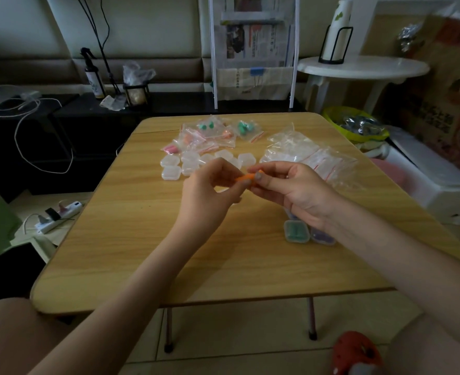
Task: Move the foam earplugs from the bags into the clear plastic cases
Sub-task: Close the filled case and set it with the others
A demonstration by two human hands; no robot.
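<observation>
Both hands meet above the middle of the wooden table [142, 253]. My left hand [210, 190] and my right hand [293, 190] pinch orange foam earplugs [246, 177] between their fingertips. Small bags with green, orange and pink earplugs [210, 133] lie at the table's far side. Several empty clear plastic cases [170, 171] sit in front of the bags. A pile of empty bags [304, 152] lies to the right. Two filled cases, one with green earplugs [296, 232] and one with purple earplugs [322, 236], rest below my right wrist.
A white round side table [358, 67] stands at the back right, a yellow-green bowl [356, 125] beside the table's right corner. A power strip [58, 215] lies on the floor at left. My knees frame the table's near edge.
</observation>
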